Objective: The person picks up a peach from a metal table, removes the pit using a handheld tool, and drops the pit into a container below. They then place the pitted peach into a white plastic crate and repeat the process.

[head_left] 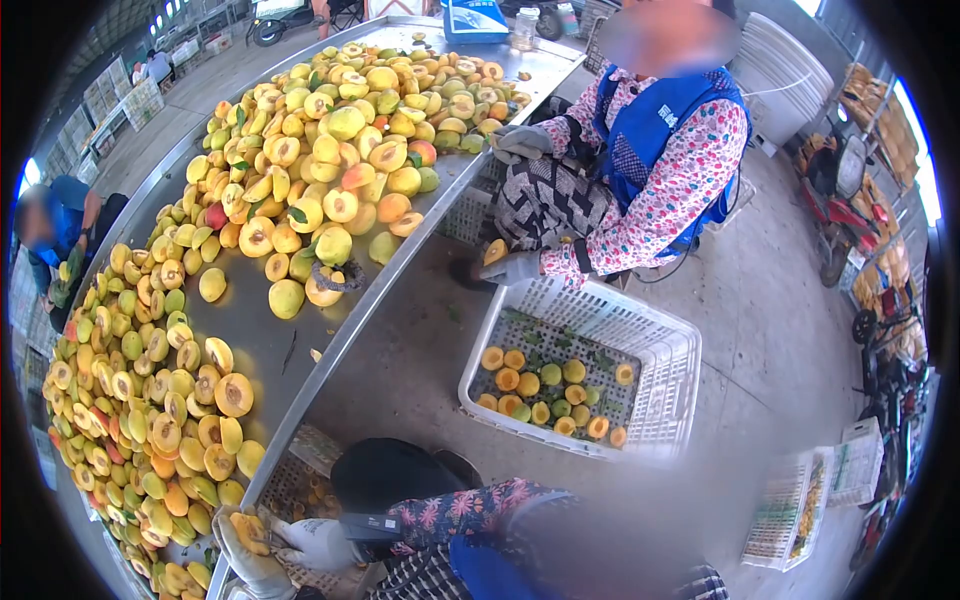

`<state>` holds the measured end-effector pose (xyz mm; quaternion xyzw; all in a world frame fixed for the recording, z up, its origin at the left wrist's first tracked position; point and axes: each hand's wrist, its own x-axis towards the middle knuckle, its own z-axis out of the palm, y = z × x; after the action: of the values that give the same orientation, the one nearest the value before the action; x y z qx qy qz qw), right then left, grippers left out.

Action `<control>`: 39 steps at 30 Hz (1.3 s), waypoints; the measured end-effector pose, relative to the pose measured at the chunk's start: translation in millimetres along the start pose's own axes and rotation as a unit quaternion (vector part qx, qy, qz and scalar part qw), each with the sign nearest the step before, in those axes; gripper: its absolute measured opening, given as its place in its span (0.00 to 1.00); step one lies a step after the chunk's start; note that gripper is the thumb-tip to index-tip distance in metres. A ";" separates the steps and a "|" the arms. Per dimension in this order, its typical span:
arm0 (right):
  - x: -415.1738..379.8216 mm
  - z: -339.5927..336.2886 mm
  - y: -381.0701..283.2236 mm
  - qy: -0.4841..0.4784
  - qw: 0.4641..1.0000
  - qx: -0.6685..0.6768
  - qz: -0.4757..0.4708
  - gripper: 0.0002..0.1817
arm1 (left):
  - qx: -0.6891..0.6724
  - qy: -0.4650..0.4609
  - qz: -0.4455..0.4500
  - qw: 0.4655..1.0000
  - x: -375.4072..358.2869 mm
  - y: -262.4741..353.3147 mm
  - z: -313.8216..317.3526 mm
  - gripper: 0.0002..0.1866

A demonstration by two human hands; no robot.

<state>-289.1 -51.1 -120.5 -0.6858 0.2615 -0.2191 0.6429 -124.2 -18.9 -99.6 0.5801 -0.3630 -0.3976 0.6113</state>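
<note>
At the bottom left, beside the metal table's near edge, my gloved left hand (248, 568) is closed around a yellow peach half (250, 533). My gloved right hand (318, 545) comes in from the right, its fingers bent against the same fruit. Whether those fingers pinch a tool or only the fruit is hidden. A dark device is strapped at my right wrist, over a floral sleeve (460, 510). Nearest to both hands is a heap of cut peach halves (165, 430) on the metal table (255, 355), many with the stone showing.
A co-worker in a blue apron (665, 120) sits across, one gloved hand holding a peach half (495, 251). Below them, a white crate (665, 385) contains several halves. Another person (70, 220) works at far left. Further crates (785, 510) stand at right; a blue scale (474, 20) tops the table.
</note>
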 end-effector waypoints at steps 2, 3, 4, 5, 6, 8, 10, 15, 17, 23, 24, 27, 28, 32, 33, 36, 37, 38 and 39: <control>0.2 0.3 0.3 0.002 1.000 0.003 -0.003 0.26 | -0.001 -0.011 0.002 1.000 0.4 -0.1 -1.4 0.21; -0.3 -1.0 -1.0 0.000 1.000 0.002 -0.001 0.26 | 0.009 -0.004 0.009 1.000 -0.5 1.0 1.1 0.21; -1.4 -3.0 -3.3 -0.002 1.000 0.001 0.001 0.26 | 0.018 0.004 0.016 1.000 -2.4 2.0 4.5 0.21; -2.3 -4.2 -4.9 -0.004 1.000 0.000 0.003 0.26 | 0.028 0.011 0.022 0.999 -3.2 3.0 6.6 0.21; -2.8 -4.1 -5.6 -0.002 1.000 -0.001 0.006 0.26 | 0.078 -0.001 0.048 0.996 -2.2 1.9 4.6 0.20; -3.8 -3.4 -7.1 0.003 1.000 -0.002 0.011 0.26 | 0.177 -0.023 0.099 0.979 0.1 -1.2 -1.1 0.20; -5.6 -5.4 -10.1 0.001 1.000 -0.002 0.011 0.28 | 0.054 0.016 0.020 0.998 -4.5 14.1 17.0 0.19; -2.5 -1.8 -5.3 0.000 1.000 -0.012 0.026 0.31 | 0.037 0.015 0.006 0.999 -2.8 15.7 17.8 0.18; -1.8 -0.9 -3.7 0.004 1.000 -0.017 0.021 0.32 | 0.052 0.040 0.027 0.997 -1.3 12.1 18.9 0.17; -9.5 -18.2 -10.4 -0.012 0.999 -0.046 0.003 0.18 | 0.084 -0.065 -0.023 0.994 -7.6 19.4 22.3 0.12; -13.3 -19.3 -20.2 -0.025 0.998 -0.042 0.042 0.16 | 0.043 -0.033 -0.036 0.998 -13.7 24.9 25.4 0.12; -5.5 -9.1 10.7 0.010 0.999 -0.047 -0.023 0.20 | -0.092 0.028 -0.065 0.993 -17.9 51.0 44.5 0.10; -6.9 -14.3 -8.6 0.023 0.999 -0.034 -0.001 0.17 | -0.198 0.085 -0.098 0.972 -14.5 50.2 50.3 0.07; -8.0 -9.0 -14.0 0.013 1.000 0.011 0.005 0.14 | -0.190 0.056 -0.087 0.976 -2.3 19.3 35.1 0.10; -2.8 -7.3 13.3 -0.013 0.999 0.030 0.021 0.15 | -0.203 0.064 -0.082 0.974 -2.3 16.3 34.4 0.10; -11.8 -1.8 0.9 0.075 0.985 -0.137 -0.067 0.16 | -0.174 0.057 -0.055 0.982 -2.1 18.7 37.4 0.09; -12.3 -17.5 -28.3 -0.003 1.000 -0.003 -0.020 0.19 | -0.180 0.065 -0.049 0.980 -1.9 17.7 37.9 0.08; -11.2 -16.9 -24.9 0.015 0.999 -0.027 -0.038 0.19 | -0.193 0.067 -0.024 0.979 -1.8 16.4 39.1 0.08; -12.6 -14.9 -23.3 0.033 0.997 -0.051 -0.055 0.20 | -0.206 0.068 0.000 0.976 -2.9 20.1 42.0 0.08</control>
<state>-306.4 -53.6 -95.6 -0.7234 0.2547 -0.2631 0.5853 -162.1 -33.7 -76.9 0.4671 -0.2310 -0.4233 0.7412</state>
